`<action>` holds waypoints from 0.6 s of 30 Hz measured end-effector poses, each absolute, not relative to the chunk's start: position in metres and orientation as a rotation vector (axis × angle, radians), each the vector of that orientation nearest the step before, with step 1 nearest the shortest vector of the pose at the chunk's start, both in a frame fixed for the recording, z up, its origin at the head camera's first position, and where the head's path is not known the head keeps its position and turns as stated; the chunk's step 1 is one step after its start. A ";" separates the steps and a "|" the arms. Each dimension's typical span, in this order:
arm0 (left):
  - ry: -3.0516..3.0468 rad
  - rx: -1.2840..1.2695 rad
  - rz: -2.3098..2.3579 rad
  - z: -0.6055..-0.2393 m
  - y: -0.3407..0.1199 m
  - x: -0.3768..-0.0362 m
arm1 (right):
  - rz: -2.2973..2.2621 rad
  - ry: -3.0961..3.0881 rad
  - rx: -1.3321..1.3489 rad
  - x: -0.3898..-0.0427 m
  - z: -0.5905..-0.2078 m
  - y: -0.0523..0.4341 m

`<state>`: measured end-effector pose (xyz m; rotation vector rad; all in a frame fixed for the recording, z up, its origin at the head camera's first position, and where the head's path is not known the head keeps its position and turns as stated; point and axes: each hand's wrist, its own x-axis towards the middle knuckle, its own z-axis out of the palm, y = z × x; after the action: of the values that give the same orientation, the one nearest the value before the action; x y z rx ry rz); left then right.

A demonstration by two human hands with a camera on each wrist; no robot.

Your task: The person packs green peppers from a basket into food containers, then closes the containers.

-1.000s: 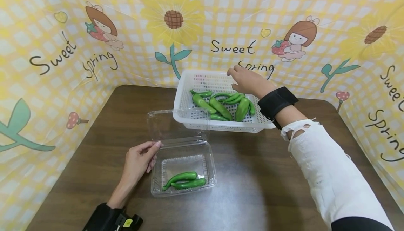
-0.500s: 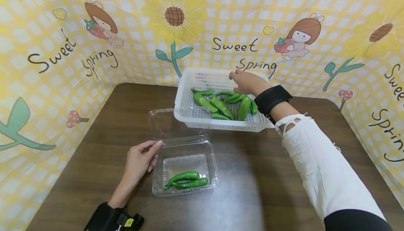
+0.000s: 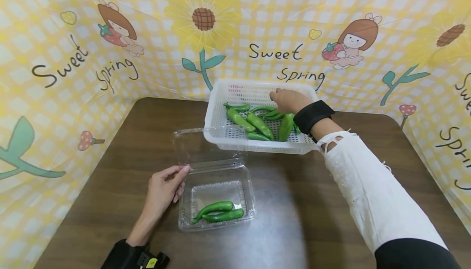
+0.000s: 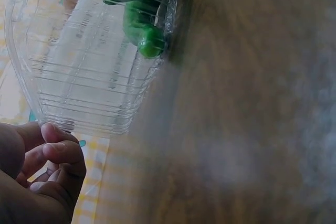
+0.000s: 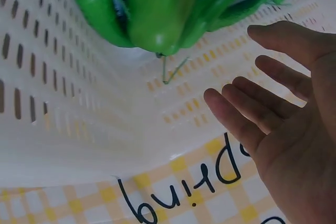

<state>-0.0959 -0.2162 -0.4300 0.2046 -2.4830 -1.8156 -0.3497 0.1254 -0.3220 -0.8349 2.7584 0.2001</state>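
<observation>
My right hand [image 3: 288, 99] is over the far right part of the basket [image 3: 220, 97], fingers [image 5: 247, 114] extended and spread, holding nothing. The wrist view shows the open palm just above the perforated floor, with the nearest peppers [image 5: 157, 9] close to the fingertips but not touched. I judge the spread fingers suit a reach down onto 1 pepper among the loose pile [image 3: 261, 122].

My left hand [image 3: 163, 189] lies on the table [image 3: 110, 138] at the left edge of the clamshell [image 3: 217, 197]. Its fingertips touch the box's near-left corner by the hinge; the fingers are relaxed and slightly bent, gripping nothing. This contact looks meant to steady the light box against sliding.

The clamshell stands open, its clear lid [image 3: 206, 144] tilted back toward the basket, so the tray is reachable from above. 2 peppers [image 3: 218, 211] lie side by side in the tray, against its near wall.

The basket sits at the table's far edge, touching or just short of the lid; I cannot tell which. It holds about 7 peppers, lying flat and partly overlapping. A printed yellow cloth [image 3: 73, 56] encloses the table on 3 sides.
</observation>
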 end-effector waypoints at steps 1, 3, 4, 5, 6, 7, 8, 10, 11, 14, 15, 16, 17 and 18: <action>-2.480 0.206 -1.818 -0.430 -0.217 -0.096 | 0.214 2.754 -0.835 -0.350 -0.324 0.125; -2.477 0.211 -1.822 -0.430 -0.218 -0.095 | 0.246 2.749 -0.825 -0.350 -0.328 0.123; -2.476 0.215 -1.824 -0.431 -0.217 -0.095 | 0.260 2.746 -0.814 -0.350 -0.330 0.123; -2.475 0.217 -1.824 -0.431 -0.217 -0.095 | 0.280 2.740 -0.805 -0.350 -0.332 0.122; -2.476 0.219 -1.825 -0.431 -0.217 -0.095 | 0.296 2.733 -0.804 -0.350 -0.335 0.122; -2.476 0.220 -1.827 -0.431 -0.217 -0.095 | 0.314 2.730 -0.803 -0.350 -0.337 0.122; -2.477 0.219 -1.827 -0.431 -0.217 -0.095 | 0.325 2.729 -0.806 -0.350 -0.339 0.122; -2.475 0.214 -1.826 -0.431 -0.217 -0.094 | 0.347 2.725 -0.824 -0.350 -0.343 0.121; -2.475 0.212 -1.826 -0.431 -0.217 -0.094 | 0.351 2.725 -0.836 -0.350 -0.345 0.121; -2.475 0.207 -1.814 -0.431 -0.218 -0.095 | 0.348 2.735 -0.860 -0.350 -0.348 0.121; -2.474 0.206 -1.811 -0.431 -0.218 -0.095 | 0.341 2.736 -0.856 -0.351 -0.349 0.121; -2.475 0.203 -1.808 -0.431 -0.217 -0.095 | 0.330 2.737 -0.849 -0.351 -0.349 0.121; -2.477 0.200 -1.806 -0.431 -0.217 -0.096 | 0.322 2.737 -0.841 -0.351 -0.349 0.121; -2.478 0.197 -1.806 -0.432 -0.217 -0.096 | 0.312 2.737 -0.827 -0.351 -0.349 0.121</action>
<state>-0.0959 -0.2171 -0.4316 0.1966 -2.4779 -1.8056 -0.3512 0.1209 -0.3493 -0.8274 2.7371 0.3117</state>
